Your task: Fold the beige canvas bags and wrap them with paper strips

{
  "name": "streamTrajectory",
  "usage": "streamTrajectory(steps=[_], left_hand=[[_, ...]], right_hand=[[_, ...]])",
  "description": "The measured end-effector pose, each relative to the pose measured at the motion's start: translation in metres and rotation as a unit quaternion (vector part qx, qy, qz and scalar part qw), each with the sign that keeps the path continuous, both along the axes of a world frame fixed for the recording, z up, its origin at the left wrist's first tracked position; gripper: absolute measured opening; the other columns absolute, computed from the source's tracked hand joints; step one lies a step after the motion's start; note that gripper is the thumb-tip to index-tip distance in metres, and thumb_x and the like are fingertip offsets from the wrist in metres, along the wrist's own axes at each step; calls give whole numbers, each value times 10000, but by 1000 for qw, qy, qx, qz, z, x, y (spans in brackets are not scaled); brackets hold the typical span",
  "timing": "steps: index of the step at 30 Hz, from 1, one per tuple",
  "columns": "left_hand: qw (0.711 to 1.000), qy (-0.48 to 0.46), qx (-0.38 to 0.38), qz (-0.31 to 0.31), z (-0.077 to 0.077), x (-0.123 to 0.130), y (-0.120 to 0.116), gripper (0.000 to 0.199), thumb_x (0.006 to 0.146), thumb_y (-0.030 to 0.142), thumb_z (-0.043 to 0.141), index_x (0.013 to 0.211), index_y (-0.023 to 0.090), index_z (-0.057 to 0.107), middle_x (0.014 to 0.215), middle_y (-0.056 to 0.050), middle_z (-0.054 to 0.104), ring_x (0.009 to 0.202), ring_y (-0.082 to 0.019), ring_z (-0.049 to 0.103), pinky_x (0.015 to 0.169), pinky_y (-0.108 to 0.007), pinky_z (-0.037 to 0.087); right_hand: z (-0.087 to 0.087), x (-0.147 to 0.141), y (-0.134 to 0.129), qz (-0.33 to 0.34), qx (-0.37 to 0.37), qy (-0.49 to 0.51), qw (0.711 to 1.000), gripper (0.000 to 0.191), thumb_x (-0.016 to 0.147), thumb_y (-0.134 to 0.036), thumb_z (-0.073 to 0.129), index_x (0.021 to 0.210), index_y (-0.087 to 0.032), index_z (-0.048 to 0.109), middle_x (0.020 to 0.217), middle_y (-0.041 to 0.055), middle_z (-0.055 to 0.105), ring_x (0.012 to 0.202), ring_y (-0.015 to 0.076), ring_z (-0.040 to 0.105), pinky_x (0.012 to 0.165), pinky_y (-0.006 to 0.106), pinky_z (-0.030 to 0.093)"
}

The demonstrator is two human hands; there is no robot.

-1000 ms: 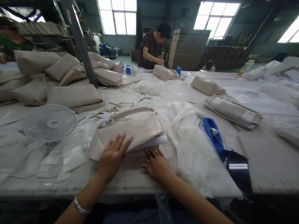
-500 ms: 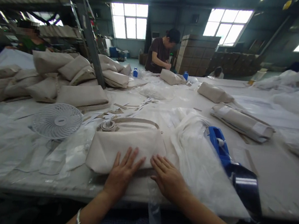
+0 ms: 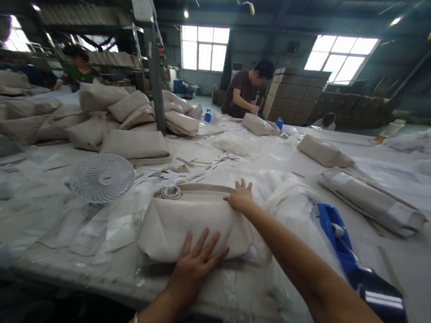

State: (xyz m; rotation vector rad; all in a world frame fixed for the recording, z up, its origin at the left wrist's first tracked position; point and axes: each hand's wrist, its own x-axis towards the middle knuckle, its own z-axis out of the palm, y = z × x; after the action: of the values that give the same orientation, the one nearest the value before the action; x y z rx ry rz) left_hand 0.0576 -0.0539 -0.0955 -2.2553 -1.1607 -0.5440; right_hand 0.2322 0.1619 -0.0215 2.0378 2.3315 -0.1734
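Observation:
A folded beige bag (image 3: 176,225) lies on the table in front of me, with a rolled strap (image 3: 170,192) at its back left. My left hand (image 3: 195,264) rests on the bag's front face, fingers spread. At the bag's back right corner is my right hand (image 3: 241,195), its fingers apart and pointing away from me, near the end of the strap along the top. Clear plastic bags (image 3: 292,202) are heaped just right of the bag.
A white fan (image 3: 102,179) stands left of the bag, before piled beige bags (image 3: 135,145). A blue tape dispenser (image 3: 334,234) lies at the right. Two more beige bags sit behind it. A person (image 3: 243,91) works across the table.
My right hand has moved from the bag's front right edge to its back right corner. My left hand stays on the front. The whole view has shifted, with things lying further right and lower.

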Motion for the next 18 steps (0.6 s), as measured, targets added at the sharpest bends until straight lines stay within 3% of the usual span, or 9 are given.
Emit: streamTrajectory(steps=[2, 4, 7, 9, 13, 18], left_hand=[[1000, -3, 1, 2, 0, 1, 2, 513, 996, 381, 404, 1499, 410, 306, 1606, 24, 318, 1433, -297, 364, 1111, -555, 384], [1000, -5, 1, 1, 1, 1, 2, 513, 996, 376, 407, 1498, 410, 309, 1607, 23, 316, 1433, -296, 366, 1111, -559, 386], [1000, -9, 3, 1, -1, 0, 2, 508, 997, 378, 403, 1495, 415, 314, 1606, 29, 316, 1435, -296, 362, 1106, -566, 393], [1000, -8, 4, 1, -2, 0, 1, 511, 996, 386, 404, 1497, 416, 307, 1609, 29, 309, 1440, -297, 355, 1098, -566, 402], [1000, 1, -1, -3, -4, -1, 2, 530, 996, 344, 416, 1507, 402, 285, 1614, 8, 296, 1446, -307, 345, 1097, -578, 399], [999, -22, -39, -14, -2, -3, 2, 555, 988, 325, 447, 1509, 405, 271, 1611, 7, 298, 1459, -304, 327, 1121, -578, 388]], right_hand=[[-8, -8, 10, -29, -14, 5, 999, 513, 837, -378, 745, 1272, -120, 664, 1551, 217, 391, 1503, 423, 148, 1171, 653, 44], [-14, -13, 15, -57, -24, 19, 998, 527, 787, -338, 791, 1251, -117, 673, 1482, 245, 471, 1456, 448, 260, 1139, 675, 134], [-16, -13, 16, -74, -23, 65, 995, 445, 754, -306, 803, 1154, -133, 711, 1309, 233, 616, 1330, 414, 452, 1072, 625, 311], [-14, -7, 12, -63, -1, 106, 992, 329, 758, -311, 787, 1041, -151, 737, 1303, 205, 622, 1313, 378, 472, 1066, 570, 347], [-8, 11, -9, -2, 74, 211, 975, 132, 833, -304, 695, 908, -197, 714, 1420, 120, 554, 1331, 274, 478, 1093, 430, 372], [-5, 31, -57, 55, 112, 331, 935, 183, 914, -384, 567, 954, -217, 631, 1025, 33, 735, 957, 203, 685, 869, 338, 531]])
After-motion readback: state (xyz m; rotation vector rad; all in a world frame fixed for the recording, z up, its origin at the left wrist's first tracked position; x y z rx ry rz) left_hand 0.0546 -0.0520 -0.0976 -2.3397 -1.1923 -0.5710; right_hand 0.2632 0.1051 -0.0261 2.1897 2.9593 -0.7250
